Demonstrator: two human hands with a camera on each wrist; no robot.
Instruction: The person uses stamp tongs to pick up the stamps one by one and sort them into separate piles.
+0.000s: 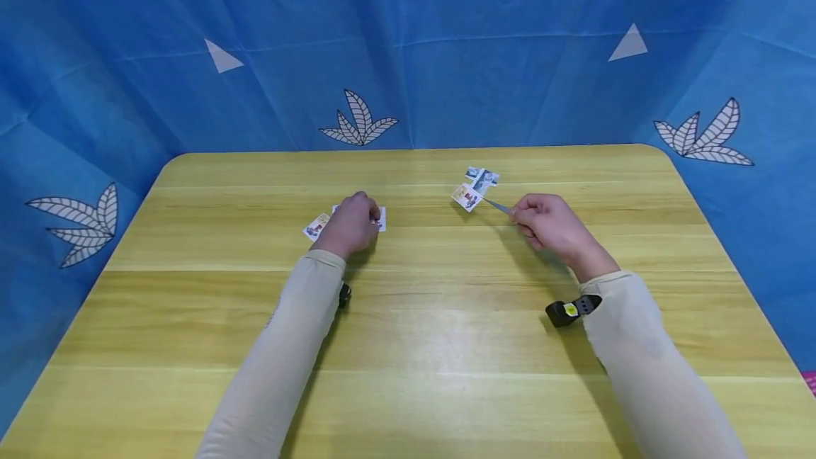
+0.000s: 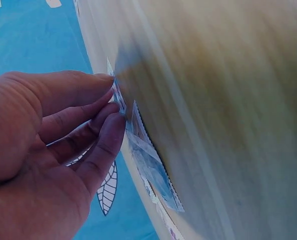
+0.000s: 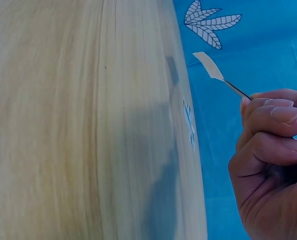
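And over on the right, the right hand [image 1: 553, 229] pinches a slim grey tool [image 1: 497, 205], tweezers by the look of it, fingers curled in and pressed together around its near end. Out at the far tip, there's a small stamp [image 1: 467, 197], white-edged with a colourful print, held up off the surface [image 1: 440, 346], its pale back facing the right wrist camera! Just beyond it, blue-grey stamps [image 1: 484, 179] lie on the surface near the back edge, set at angles to one another.

Across to the left side now, where the left hand [image 1: 350, 222] is down low, thumb and fingers bent toward one another, tips right at a little stamp [image 2: 119, 97]. Pinching it or merely touching it? From here I cannot tell! Just beside those fingertips, a glossy stamp [image 2: 157, 172] with a toothed edge shows in the left wrist view, and on the hand's outer side a colourful stamp [image 1: 315, 227] pokes out, tilted on the surface.

Pale sleeves [image 1: 280, 346] run up both arms, a black wrist camera [image 1: 563, 314] with a yellow sticker sits at the right wrist, and behind it all hangs blue cloth [image 1: 484, 91] printed with white leaves and triangles
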